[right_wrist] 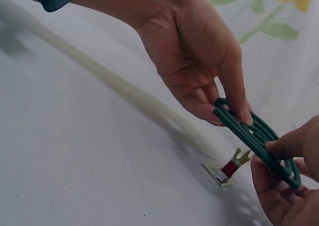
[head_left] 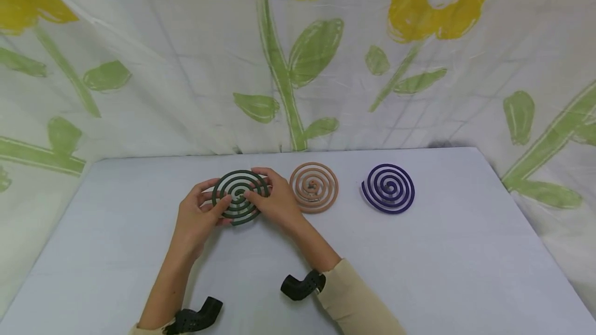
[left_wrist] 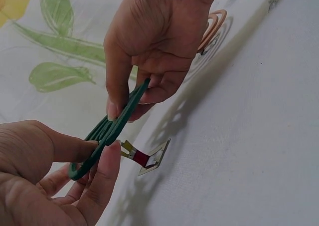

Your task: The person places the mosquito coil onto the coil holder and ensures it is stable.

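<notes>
Both hands hold a dark green mosquito coil [head_left: 239, 193] at the left of the other coils. The left hand [head_left: 197, 216] pinches its left side, thumb on top and fingers beneath. From the right side the right hand [head_left: 279, 198] pinches it too, its thumb near the coil's centre. Tilted in the left wrist view, the coil is raised above the table. Just under it stands a small metal coil stand [left_wrist: 141, 158] with a red band, a flat base and a forked yellowish top, also visible in the right wrist view [right_wrist: 230, 168].
To the right of the hands an orange coil [head_left: 313, 186] sits on its stand, close to the right hand. Further right is a purple-blue coil [head_left: 390, 186]. The white table [head_left: 442, 268] ends at a flower-printed curtain [head_left: 209, 76].
</notes>
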A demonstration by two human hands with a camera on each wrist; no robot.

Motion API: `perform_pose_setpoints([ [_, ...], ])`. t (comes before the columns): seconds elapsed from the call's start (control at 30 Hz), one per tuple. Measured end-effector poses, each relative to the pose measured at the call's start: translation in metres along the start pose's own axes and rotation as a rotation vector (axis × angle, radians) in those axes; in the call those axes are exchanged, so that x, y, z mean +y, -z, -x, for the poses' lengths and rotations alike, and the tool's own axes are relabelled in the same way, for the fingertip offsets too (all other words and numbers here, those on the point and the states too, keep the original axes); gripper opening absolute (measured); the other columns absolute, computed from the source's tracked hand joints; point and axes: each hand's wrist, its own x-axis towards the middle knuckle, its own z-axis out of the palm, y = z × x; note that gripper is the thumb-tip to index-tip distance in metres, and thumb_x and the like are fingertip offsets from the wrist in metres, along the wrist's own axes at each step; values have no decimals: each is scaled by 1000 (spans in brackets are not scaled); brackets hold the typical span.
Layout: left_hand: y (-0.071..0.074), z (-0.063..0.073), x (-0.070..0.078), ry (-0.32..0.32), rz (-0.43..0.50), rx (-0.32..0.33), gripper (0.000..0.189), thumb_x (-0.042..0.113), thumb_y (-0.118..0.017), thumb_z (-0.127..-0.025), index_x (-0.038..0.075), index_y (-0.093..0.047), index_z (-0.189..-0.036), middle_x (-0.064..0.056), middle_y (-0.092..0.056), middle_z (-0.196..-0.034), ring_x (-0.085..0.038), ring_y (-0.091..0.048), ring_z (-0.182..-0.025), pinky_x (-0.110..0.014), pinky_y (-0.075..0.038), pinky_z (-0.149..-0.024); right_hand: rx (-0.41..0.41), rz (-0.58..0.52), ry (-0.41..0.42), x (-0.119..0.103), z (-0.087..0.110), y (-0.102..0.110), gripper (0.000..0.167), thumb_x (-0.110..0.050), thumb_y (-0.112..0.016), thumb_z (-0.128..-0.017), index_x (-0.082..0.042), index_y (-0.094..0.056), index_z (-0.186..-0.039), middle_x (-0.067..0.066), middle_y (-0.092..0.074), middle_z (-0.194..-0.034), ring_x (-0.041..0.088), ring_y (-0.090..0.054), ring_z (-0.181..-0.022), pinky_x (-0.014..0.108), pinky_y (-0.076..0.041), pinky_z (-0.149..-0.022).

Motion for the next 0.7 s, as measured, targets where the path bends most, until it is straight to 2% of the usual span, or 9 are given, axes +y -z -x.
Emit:
perform_pose_setpoints([
  [0.27,-1,1,-2,7,15,0,62,13,-70,-102,12,-43,-159,-15,-57,-133,-2,-70,-89,-25,-65,-70,2,20,-2,1,0,-1,54,-22,-79,-94,-17,-63,-145,9,-72,-113,11,-64,-92,28,-54,-84],
  [0.53,-2,-1,0,-24,0,-16,62,13,-69,-103,10,-43,-159,-19,-56,-135,-4,-70,-90,-26,-65,-70,33,30,10,0,-2,0,54,-20,-80,-92,-16,-64,-143,10,-72,-111,13,-62,-96,28,-52,-85],
  [0.7,0,1,-1,-19,0,-7,62,13,-69,-103,10,-43,-159,-20,-56,-136,-5,-70,-90,-26,-65,-71,15,40,15,0,-1,-1,54,-21,-80,-93,-16,-63,-144,11,-72,-111,13,-62,-95,28,-52,-84],
])
